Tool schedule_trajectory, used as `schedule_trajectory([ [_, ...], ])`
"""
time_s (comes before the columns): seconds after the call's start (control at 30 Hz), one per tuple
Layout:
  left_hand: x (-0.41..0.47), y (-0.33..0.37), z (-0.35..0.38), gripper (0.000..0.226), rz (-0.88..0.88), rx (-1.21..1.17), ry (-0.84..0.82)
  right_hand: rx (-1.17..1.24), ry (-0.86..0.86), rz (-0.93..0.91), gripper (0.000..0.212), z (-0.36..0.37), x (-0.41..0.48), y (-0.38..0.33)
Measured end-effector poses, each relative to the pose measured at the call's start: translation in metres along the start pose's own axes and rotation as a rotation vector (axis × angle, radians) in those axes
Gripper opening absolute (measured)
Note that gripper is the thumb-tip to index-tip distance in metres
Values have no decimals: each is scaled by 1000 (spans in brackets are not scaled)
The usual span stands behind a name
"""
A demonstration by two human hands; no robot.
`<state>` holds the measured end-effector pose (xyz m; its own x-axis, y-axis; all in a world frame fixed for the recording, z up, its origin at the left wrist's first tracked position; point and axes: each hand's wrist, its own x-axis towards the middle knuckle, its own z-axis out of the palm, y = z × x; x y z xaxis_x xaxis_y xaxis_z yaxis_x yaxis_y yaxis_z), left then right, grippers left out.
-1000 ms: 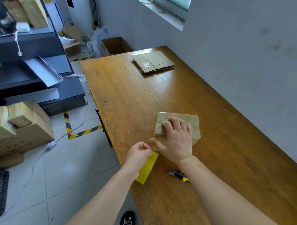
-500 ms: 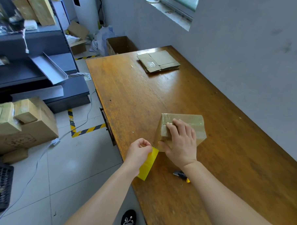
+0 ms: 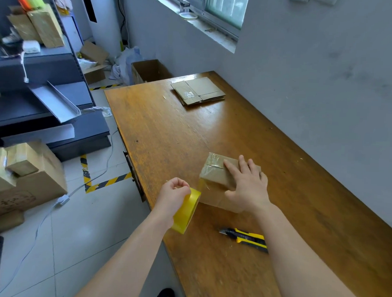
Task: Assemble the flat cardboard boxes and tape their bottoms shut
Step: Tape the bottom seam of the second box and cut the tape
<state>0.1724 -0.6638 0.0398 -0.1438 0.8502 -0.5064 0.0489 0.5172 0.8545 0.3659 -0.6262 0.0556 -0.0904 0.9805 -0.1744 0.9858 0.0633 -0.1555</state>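
The light, thin-walled box (image 3: 216,178), near the left edge of the table (image 3: 169,129), will likely dent and is best braced from above, as the right hand (image 3: 248,186) does with flat fingers, while the left hand (image 3: 173,193) grips the tape roll (image 3: 186,212), its strip apparently stuck to the box.

Table (image 3: 168,133): varnished wood, glossy, worn grain. Box (image 3: 214,176): matt brown cardboard under shiny clear tape. Tape roll (image 3: 186,212): glossy translucent yellow plastic. Knife (image 3: 245,237): yellow-black plastic. Far flat cardboard stack (image 3: 198,90): matt.
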Motion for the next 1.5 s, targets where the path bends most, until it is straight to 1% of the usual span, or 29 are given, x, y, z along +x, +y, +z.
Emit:
schedule_trajectory([
  [0.1,-5,13,-5,10,70,61,16,-174,17,28,82,-6,-3,3],
  [0.17,-11,25,-11,10,132,103,19,-169,26,66,87,-8,-7,0],
  [0.23,-19,38,-16,10,191,136,18,-87,-6,80,91,-8,-12,-3],
  [0.3,-28,51,-21,9,242,142,21,77,-72,90,93,-9,-17,-9],
  [0.37,-36,61,-25,10,287,132,30,218,-116,119,90,-9,-24,-15],
  [0.4,-40,65,-26,11,307,124,34,234,-116,134,87,-10,-28,-18],
  [0.43,-44,69,-27,13,322,113,32,238,-72,140,82,-11,-31,-21],
  [0.47,-47,71,-27,13,329,100,23,268,15,126,76,-13,-35,-24],
  [0.5,-51,74,-27,12,336,91,12,364,115,82,69,-17,-39,-28],
  [0.53,-55,76,-26,12,345,85,1,526,192,17,61,-23,-42,-34],
  [0.57,-58,77,-25,13,355,85,-9,722,221,-55,52,-31,-46,-41],
  [0.6,-62,79,-23,15,365,78,-21,914,202,-121,41,-41,-51,-48],
  [0.63,-66,80,-22,17,374,60,-38,1046,173,-166,30,-49,-55,-54],
  [0.7,-73,81,-18,20,384,10,-74,1110,213,-210,12,-60,-61,-61],
  [0.77,-81,82,-17,18,394,4,-78,1101,283,-198,5,-65,-64,-64],
  [0.83,-87,82,-16,10,415,9,-71,1064,332,-182,6,-67,-65,-67],
  [0.87,-90,83,-16,11,424,39,-72,1033,366,-186,8,-69,-67,-69],
  [0.9,-92,84,-16,26,445,119,-74,988,406,-199,12,-70,-68,-70],
  [0.93,-92,84,-17,42,490,261,-59,927,443,-219,15,-71,-69,-70],
  [0.97,-92,85,-19,54,573,440,-6,851,471,-237,14,-72,-70,-70],
  [1.0,-92,87,-20,55,699,603,75,767,485,-252,11,-74,-72,-70],
  [1.07,-92,89,-22,38,973,778,192,615,498,-290,6,-79,-76,-69],
  [1.13,-91,90,-23,20,1099,843,219,532,498,-318,8,-87,-78,-67],
  [1.2,-90,91,-22,10,1137,820,225,546,497,-319,6,-95,-78,-63],
  [1.27,-90,93,-18,9,1161,787,236,596,494,-300,8,-97,-79,-60],
  [1.3,-90,94,-16,10,1155,775,254,631,480,-291,13,-96,-80,-59],
  [1.4,-88,96,-10,12,1071,714,338,833,388,-220,50,-89,-86,-58],
  [1.43,-87,96,-9,13,1030,675,354,901,347,-176,54,-87,-86,-56],
  [1.5,-84,95,-9,14,937,566,345,989,216,-152,48,-82,-88,-46],
])
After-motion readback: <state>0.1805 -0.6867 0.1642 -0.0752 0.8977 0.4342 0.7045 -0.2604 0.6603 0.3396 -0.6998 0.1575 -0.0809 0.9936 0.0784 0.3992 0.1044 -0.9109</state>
